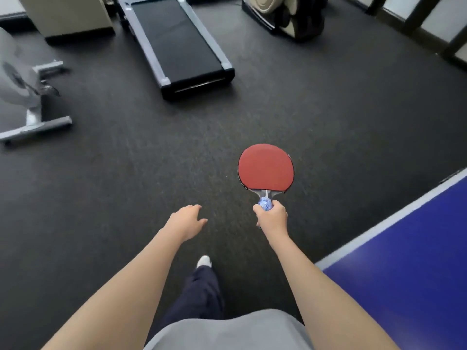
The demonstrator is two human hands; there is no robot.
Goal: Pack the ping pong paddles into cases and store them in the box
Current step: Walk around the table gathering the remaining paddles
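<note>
At the far left a grey exercise machine (pixel 27 97) stands on the dark floor (pixel 113 185), blurred at the frame's edge. Further in, at the top, one treadmill (pixel 177 44) lies with its black belt running away from the person.

Two bare forearms reach forward from the bottom of the view. The left hand (pixel 185 222) hangs palm down over the floor, its grip apart, fingers loosely spread and holding nothing. Below and between the arms show one dark trouser leg (pixel 202 291) and one white shoe (pixel 203 261).

One paddle (pixel 265 168) is in view, held in the air above the floor, to the right of the left hand and well apart from it. Its long axis runs almost straight away from the person: the handle (pixel 264 203), wrapped in blue and white, is nearest the body, and the round blade points forward. The red face is turned up toward the camera. The right hand (pixel 271 218) has its grip clamped round the handle, fingers curled about it.

Beyond the paddle, at the top, one bulky massage chair (pixel 285 16) sits on the floor. At the right, a corner of the blue table (pixel 404 248) with a white edge line fills the lower frame, beside the right forearm.
</note>
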